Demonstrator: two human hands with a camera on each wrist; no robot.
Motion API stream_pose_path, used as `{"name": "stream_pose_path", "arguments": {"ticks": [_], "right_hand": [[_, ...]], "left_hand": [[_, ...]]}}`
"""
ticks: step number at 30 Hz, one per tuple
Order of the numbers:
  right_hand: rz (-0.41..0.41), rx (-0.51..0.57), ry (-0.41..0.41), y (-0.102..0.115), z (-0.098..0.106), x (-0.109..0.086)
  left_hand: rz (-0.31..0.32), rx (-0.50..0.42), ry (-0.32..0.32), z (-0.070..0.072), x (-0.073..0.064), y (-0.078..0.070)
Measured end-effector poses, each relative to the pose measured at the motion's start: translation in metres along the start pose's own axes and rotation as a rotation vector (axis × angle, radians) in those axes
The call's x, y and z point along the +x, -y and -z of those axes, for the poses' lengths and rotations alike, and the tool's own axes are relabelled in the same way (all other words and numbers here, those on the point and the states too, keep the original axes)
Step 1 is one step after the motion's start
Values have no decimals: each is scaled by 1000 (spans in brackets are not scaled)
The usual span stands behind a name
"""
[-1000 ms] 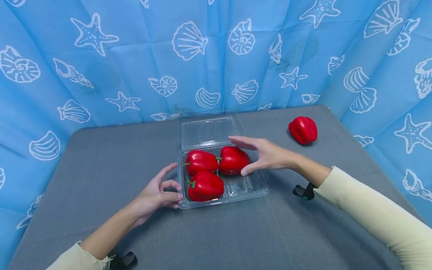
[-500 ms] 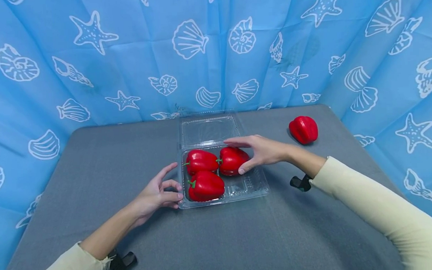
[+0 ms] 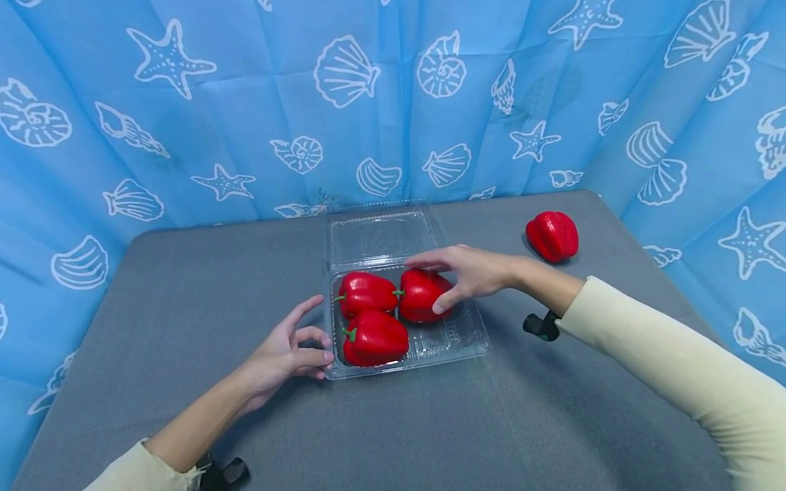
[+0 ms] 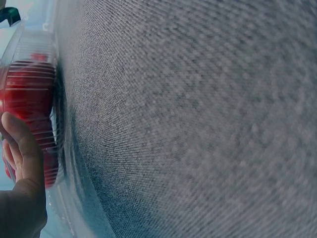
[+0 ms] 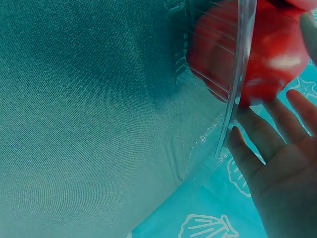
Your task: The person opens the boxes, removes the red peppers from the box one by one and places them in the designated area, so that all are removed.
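In the head view three red bell peppers lie in the base of a clear plastic clamshell container (image 3: pixel 436 358), its lid (image 3: pixel 382 235) folded back. My right hand (image 3: pixel 478 271) spans the right-hand bell pepper (image 3: pixel 421 295), fingers on the far side and thumb on the near side. The right wrist view shows fingertips right at that pepper (image 5: pixel 272 59). Beside it are the back-left pepper (image 3: pixel 367 293) and the front-left pepper (image 3: pixel 377 338). My left hand (image 3: pixel 280 358) rests at the container's left rim, fingers loosely bent; the left wrist view shows it against the ribbed wall (image 4: pixel 37 79).
A fourth red bell pepper (image 3: pixel 552 236) lies on the grey cloth-covered table (image 3: pixel 238 265) at the back right. Behind the table hangs a blue curtain (image 3: pixel 388 115) with white shells and starfish. Each wrist wears a black band.
My right hand has moved left and closed in around the right-hand pepper, which has shifted slightly toward the near side. The left hand and the container have stayed put.
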State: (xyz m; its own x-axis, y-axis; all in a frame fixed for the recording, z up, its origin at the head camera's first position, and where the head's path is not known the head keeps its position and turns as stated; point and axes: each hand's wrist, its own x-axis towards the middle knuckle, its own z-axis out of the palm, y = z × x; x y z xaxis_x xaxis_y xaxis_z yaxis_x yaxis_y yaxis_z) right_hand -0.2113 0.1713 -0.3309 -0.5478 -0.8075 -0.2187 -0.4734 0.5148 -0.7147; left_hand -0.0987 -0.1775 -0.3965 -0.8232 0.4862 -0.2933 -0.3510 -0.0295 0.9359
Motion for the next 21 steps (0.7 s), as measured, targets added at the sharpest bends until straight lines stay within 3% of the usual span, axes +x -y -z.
{"name": "stream_pose_path", "arguments": {"ticks": [6, 21], "right_hand": [[-9, -17, 40, 0, -1, 3], [-48, -67, 46, 8, 1, 3]], "left_hand": [[1, 3, -3, -1, 0, 0], [11, 2, -15, -2, 1, 0]]}}
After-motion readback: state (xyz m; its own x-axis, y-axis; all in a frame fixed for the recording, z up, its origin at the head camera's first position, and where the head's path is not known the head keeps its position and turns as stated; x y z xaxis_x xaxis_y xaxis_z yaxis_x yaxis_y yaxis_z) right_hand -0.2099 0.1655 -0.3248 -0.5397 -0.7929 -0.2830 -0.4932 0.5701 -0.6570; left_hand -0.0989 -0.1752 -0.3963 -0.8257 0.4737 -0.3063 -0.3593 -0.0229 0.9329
